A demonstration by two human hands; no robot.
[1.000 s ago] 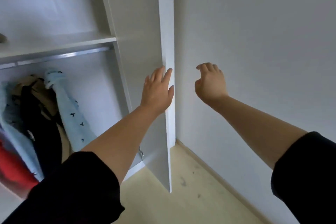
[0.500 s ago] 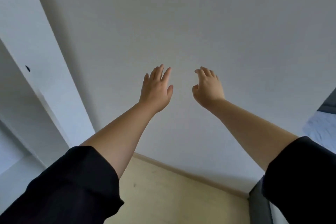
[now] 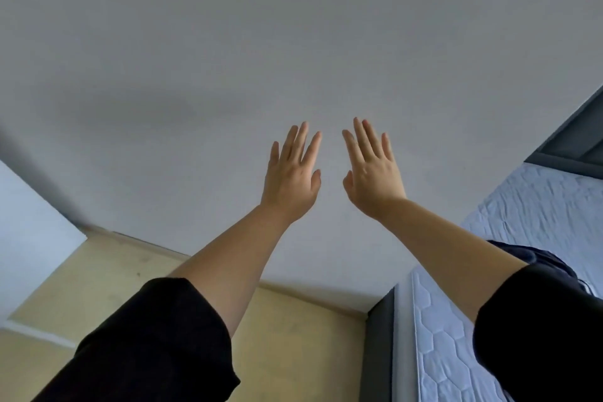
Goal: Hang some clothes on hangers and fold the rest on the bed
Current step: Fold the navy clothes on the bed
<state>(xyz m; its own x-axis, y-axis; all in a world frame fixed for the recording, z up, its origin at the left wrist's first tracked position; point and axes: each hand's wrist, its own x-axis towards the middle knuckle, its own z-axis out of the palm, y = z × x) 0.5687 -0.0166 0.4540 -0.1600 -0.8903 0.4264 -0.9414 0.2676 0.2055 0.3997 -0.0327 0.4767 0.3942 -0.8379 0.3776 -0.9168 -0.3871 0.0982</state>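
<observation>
– Two hands in shot, what are they doing?
– Left hand (image 3: 290, 179) and right hand (image 3: 375, 179) are both hovering in the air off the bed's side. Fingers are straight and slightly fanned, and they're gripping nothing and touching nothing.
– Task item?
– Dark navy crumpled fabric garment (image 3: 538, 254) is lying on the pale blue quilted bed (image 3: 538, 206), near the bed's edge and half hiding behind the right forearm. I'm not calling the garment type, too much is covered. No hangers are showing.
– Handling?
– I'm guessing soft, limp and light, not fragile or slippery. It's likely sagging wherever it's lifted. So I'm suggesting a pinch at two points along a top edge, shoulders or waistband, one hand each, not a grab in the middle.
– Surface?
– Bed top is looking flat, padded and a bit wrinkled, so I'm judging it fine for folding. Dark grey bed frame (image 3: 380, 352) is running along the bed's side.
– Room?
– Plain grey-white wall (image 3: 293, 42) is rising beyond the bed's side, behind both hands. Pale yellow floor (image 3: 293, 336) is running beside the bed. White flat panel (image 3: 29, 232) is standing well apart from the bed, across that floor. I'm not telling what it belongs to.
</observation>
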